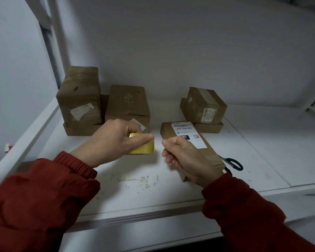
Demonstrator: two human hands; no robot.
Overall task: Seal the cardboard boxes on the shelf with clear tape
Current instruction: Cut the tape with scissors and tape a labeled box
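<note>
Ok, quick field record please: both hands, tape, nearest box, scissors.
left hand: grips yellowish tape roll
right hand: fingers curled beside the roll; tape end not visible
nearest box: flat brown cardboard box with white label, on white shelf, partly behind right hand
scissors: black-handled scissors, on shelf right of that box
rear: brown cardboard boxes stacked left and right

White shelf board (253, 142) carried everything; surface was scuffed, with patch of torn tape residue (135, 179) near front edge. Back left: flat box (80, 129) lay on board, tall box (78, 99) stacked on it. Medium box (127, 104) stood just right of that stack, base hidden. Back right: second flat box (210, 127) lay on board, smaller taped box (204, 106) on top. Centre right: long labelled box (198, 140) lay flat, angled toward front. Black-handled scissors (234, 163) lay just right of it, blades hidden by box.
</note>
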